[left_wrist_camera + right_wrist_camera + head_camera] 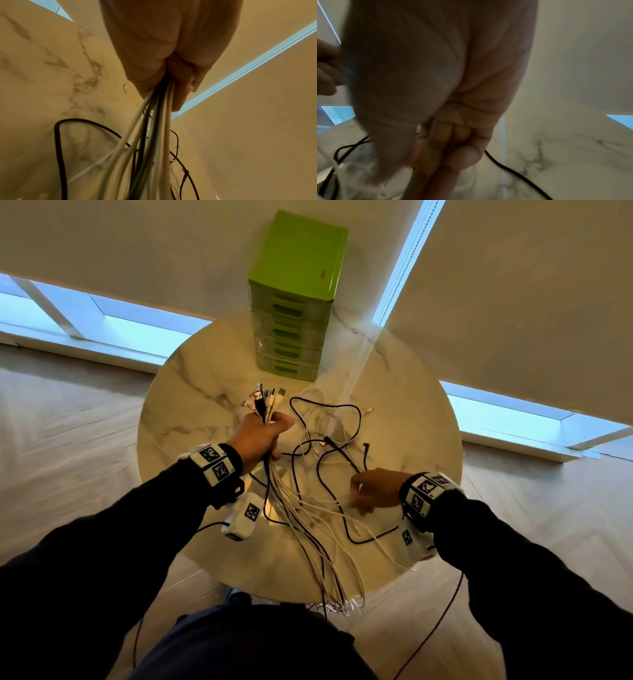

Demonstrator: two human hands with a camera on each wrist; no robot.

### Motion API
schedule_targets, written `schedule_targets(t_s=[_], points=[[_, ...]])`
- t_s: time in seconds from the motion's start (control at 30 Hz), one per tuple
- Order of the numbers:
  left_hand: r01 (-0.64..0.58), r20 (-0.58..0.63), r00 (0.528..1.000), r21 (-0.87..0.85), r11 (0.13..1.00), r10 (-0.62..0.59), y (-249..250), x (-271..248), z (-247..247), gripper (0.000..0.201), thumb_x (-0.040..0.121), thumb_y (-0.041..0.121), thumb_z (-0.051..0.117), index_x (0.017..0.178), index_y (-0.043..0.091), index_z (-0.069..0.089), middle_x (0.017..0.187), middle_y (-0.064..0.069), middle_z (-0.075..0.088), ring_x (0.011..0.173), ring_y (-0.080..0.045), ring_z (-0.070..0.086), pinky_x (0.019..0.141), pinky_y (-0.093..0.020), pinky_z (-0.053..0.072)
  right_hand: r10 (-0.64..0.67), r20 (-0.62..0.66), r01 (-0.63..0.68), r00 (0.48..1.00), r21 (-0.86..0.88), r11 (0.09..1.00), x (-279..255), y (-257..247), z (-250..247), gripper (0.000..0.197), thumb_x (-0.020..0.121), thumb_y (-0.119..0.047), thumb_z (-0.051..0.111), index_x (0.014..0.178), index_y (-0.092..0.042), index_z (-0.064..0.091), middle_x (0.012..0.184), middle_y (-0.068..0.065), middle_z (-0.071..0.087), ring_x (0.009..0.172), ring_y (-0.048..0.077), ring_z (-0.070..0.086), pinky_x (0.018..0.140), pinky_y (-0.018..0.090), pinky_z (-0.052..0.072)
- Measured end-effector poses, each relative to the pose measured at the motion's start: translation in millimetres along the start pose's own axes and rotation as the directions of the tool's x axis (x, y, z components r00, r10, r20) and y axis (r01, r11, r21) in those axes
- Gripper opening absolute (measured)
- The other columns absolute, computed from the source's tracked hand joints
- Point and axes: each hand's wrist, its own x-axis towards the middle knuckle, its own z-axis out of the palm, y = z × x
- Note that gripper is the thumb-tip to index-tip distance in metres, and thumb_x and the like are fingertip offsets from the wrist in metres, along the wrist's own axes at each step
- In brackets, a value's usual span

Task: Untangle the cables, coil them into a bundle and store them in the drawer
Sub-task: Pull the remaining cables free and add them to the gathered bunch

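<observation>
White and black cables (pixel 301 505) bunched in left hand's (pixel 258 436) fist, right hand (pixel 375 489) curled, grip unclear, marble table (pixel 191 392), green drawer unit (pixel 294 292) behind.

Green drawer unit (pixel 297 292), white marble-veined table (pixel 191 392), black and seemingly white cables (pixel 308 505)

In the right wrist view the right hand (pixel 440 94) was blurred, and whether its curled fingers (pixel 453 135) pinched a cable could not be told. The left hand (pixel 164 56) hid where the cables (pixel 154 135) passed through its grip. The cable ends at lower centre of the head view were too small to make out.
</observation>
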Motion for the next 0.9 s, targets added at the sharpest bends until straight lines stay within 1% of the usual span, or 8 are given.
schedule_targets(t_s=[0.07, 0.13, 0.23, 0.43, 0.6, 0.73, 0.83, 0.9], points=[[0.005, 0.002, 1.000, 0.010, 1.000, -0.005, -1, 3, 1, 0.017, 0.095, 0.024, 0.068, 0.082, 0.020, 0.057, 0.056, 0.000, 0.030, 0.047, -0.016, 0.034, 0.051, -0.030, 0.046, -0.053, -0.087, 0.060, 0.995, 0.083, 0.995, 3, -11, -9, 0.049, 0.099, -0.056, 0.044, 0.091, -0.011, 0.062, 0.075, 0.000, 0.071, 0.066, 0.014, 0.066, 0.066, 0.022, 0.049], [0.013, 0.000, 1.000, 0.023, 1.000, -0.013, -1, 7, 3, 0.016, 0.094, 0.024, 0.068, 0.083, 0.020, 0.057, 0.056, 0.000, 0.032, 0.048, -0.016, 0.036, 0.053, -0.031, 0.045, -0.034, -0.343, 0.070, 0.939, 0.093, 0.993, 13, -10, -31, 0.056, 0.102, -0.055, 0.035, 0.088, -0.008, 0.064, 0.083, 0.008, 0.068, 0.074, 0.024, 0.064, 0.072, 0.031, 0.049], [0.008, 0.018, 1.000, 0.032, 0.999, -0.009, -1, 12, 6, 0.016, 0.095, 0.023, 0.067, 0.083, 0.019, 0.058, 0.052, 0.001, 0.033, 0.048, -0.017, 0.036, 0.054, -0.031, 0.044, 0.040, -0.531, 0.008, 0.846, 0.088, 0.996, 35, 7, -60, 0.041, 0.104, -0.042, 0.040, 0.087, -0.009, 0.056, 0.090, 0.011, 0.062, 0.091, 0.034, 0.060, 0.074, 0.035, 0.038], [0.011, 0.058, 0.998, 0.081, 0.997, -0.016, 2, 24, 18, 0.015, 0.097, 0.025, 0.065, 0.087, 0.018, 0.057, 0.047, 0.004, 0.034, 0.043, -0.013, 0.037, 0.053, -0.029, 0.043, 0.345, -0.513, -0.276, 0.786, 0.209, 0.938, 85, 46, -73, 0.041, 0.105, -0.033, 0.037, 0.114, 0.001, 0.059, 0.122, 0.026, 0.060, 0.112, 0.043, 0.056, 0.082, 0.037, 0.041], [0.032, 0.067, 0.997, 0.067, 0.997, -0.037, 2, 30, 25, 0.014, 0.097, 0.024, 0.065, 0.092, 0.013, 0.058, 0.050, 0.003, 0.031, 0.044, -0.012, 0.033, 0.049, -0.028, 0.045, 0.320, -0.415, -0.262, 0.852, 0.191, 0.946, 113, 38, -63, 0.041, 0.105, -0.026, 0.038, 0.110, 0.006, 0.064, 0.121, 0.026, 0.061, 0.110, 0.042, 0.058, 0.077, 0.035, 0.039], [0.033, 0.066, 0.997, 0.069, 0.997, -0.037, -2, 34, 24, 0.015, 0.096, 0.026, 0.066, 0.090, 0.015, 0.059, 0.054, 0.000, 0.031, 0.046, -0.014, 0.035, 0.049, -0.029, 0.045, 0.365, -0.408, -0.257, 0.837, 0.295, 0.920, 121, 35, -64, 0.035, 0.098, -0.023, 0.048, 0.105, 0.004, 0.069, 0.115, 0.023, 0.066, 0.107, 0.040, 0.061, 0.081, 0.035, 0.046], [0.028, 0.067, 0.997, 0.082, 0.996, -0.034, -6, 36, 25, 0.016, 0.096, 0.028, 0.066, 0.090, 0.016, 0.059, 0.054, 0.000, 0.033, 0.047, -0.013, 0.036, 0.053, -0.030, 0.048, 0.427, -0.517, -0.226, 0.742, 0.406, 0.885, 117, 45, -65, 0.029, 0.099, -0.020, 0.045, 0.107, 0.002, 0.064, 0.113, 0.024, 0.065, 0.107, 0.041, 0.061, 0.081, 0.035, 0.046], [0.018, 0.054, 0.998, 0.087, 0.996, -0.023, -7, 37, 25, 0.015, 0.095, 0.028, 0.067, 0.090, 0.016, 0.060, 0.053, 0.000, 0.036, 0.047, -0.014, 0.039, 0.055, -0.032, 0.050, 0.462, -0.621, -0.063, 0.634, 0.553, 0.831, 111, 51, -70, 0.024, 0.100, -0.022, 0.044, 0.104, -0.004, 0.059, 0.104, 0.020, 0.069, 0.098, 0.037, 0.066, 0.082, 0.035, 0.051]])
